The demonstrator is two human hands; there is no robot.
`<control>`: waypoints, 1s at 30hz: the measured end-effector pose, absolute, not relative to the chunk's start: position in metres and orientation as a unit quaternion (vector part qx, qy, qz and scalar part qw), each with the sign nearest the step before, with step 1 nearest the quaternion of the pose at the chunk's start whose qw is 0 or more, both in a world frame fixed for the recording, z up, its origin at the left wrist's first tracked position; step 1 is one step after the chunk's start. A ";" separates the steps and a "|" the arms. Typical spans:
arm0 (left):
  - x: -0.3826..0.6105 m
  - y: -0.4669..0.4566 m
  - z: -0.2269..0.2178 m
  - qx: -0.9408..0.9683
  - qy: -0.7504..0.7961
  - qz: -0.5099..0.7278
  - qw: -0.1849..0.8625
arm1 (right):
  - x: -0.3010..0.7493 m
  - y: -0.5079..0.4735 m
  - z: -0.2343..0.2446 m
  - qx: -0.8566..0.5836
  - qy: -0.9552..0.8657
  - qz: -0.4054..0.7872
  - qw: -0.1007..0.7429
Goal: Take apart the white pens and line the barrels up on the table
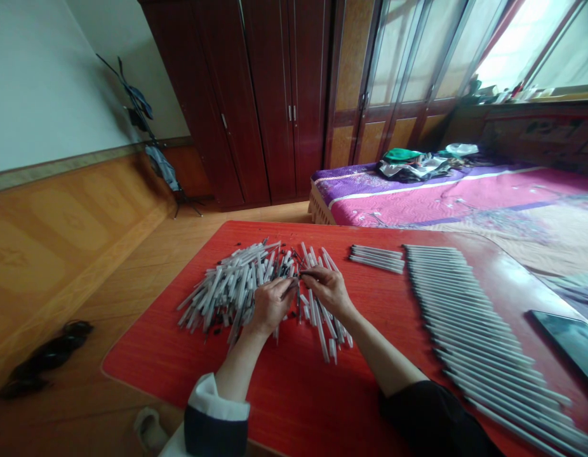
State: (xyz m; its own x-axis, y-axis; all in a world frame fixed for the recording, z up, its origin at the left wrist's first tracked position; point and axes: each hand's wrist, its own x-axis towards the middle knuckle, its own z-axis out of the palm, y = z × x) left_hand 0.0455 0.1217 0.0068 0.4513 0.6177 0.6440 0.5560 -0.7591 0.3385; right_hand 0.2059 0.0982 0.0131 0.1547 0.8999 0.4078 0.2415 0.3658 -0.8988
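Pen parts lie heaped on the red table, clear tubes and small black bits too jumbled to count. Over the heap's three o'clock edge is the left hand, its fingers bent and close together; they cover whatever may be between them, so I cannot tell if they hold anything. The right hand faces it, just beside, thumb and finger pinched narrow on a thin dark piece, mostly hidden. Loose tubes lie around the right hand, mainly towards five o'clock, some partly covered by the wrist. At two o'clock from the hands, a few pens lie side by side. Between three and four o'clock runs a long row of pens, its tips hard to make out. Beyond it, a dark phone or tablet is cut off by the view's edge. A pale shoe at eight o'clock shows only in part.
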 end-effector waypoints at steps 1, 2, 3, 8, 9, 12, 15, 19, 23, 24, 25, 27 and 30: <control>0.046 0.122 0.007 0.853 0.344 0.390 0.039 | 0.206 0.098 0.013 -0.500 -0.586 0.273 0.577; 0.045 0.122 0.006 0.855 0.343 0.388 0.040 | 0.206 0.098 0.014 -0.517 -0.583 0.263 0.569; 0.045 0.122 0.006 0.855 0.341 0.388 0.043 | 0.205 0.098 0.014 -0.531 -0.580 0.257 0.562; 0.045 0.122 0.005 0.854 0.344 0.387 0.049 | 0.204 0.098 0.014 -0.494 -0.589 0.274 0.578; 0.045 0.122 0.004 0.857 0.343 0.383 0.044 | 0.204 0.098 0.014 -0.491 -0.585 0.280 0.582; 0.045 0.122 0.003 0.863 0.335 0.377 0.030 | 0.203 0.099 0.014 -0.514 -0.556 0.295 0.583; 0.044 0.123 0.003 0.857 0.341 0.385 0.029 | 0.202 0.098 0.016 -0.515 -0.546 0.307 0.586; 0.044 0.123 0.003 0.857 0.344 0.384 0.022 | 0.201 0.098 0.017 -0.495 -0.547 0.315 0.597; 0.043 0.124 0.004 0.843 0.358 0.400 0.038 | 0.200 0.098 0.015 -0.512 -0.529 0.317 0.598; 0.042 0.124 0.005 0.823 0.377 0.422 0.049 | 0.199 0.097 0.015 -0.517 -0.530 0.310 0.596; 0.041 0.125 0.005 0.795 0.401 0.451 0.061 | 0.197 0.096 0.015 -0.520 -0.543 0.301 0.587; 0.038 0.127 0.007 0.723 0.450 0.517 0.085 | 0.191 0.092 0.014 -0.510 -0.614 0.277 0.535; 0.036 0.129 0.009 0.645 0.488 0.577 0.115 | 0.176 0.080 0.012 -0.483 -0.754 0.224 0.384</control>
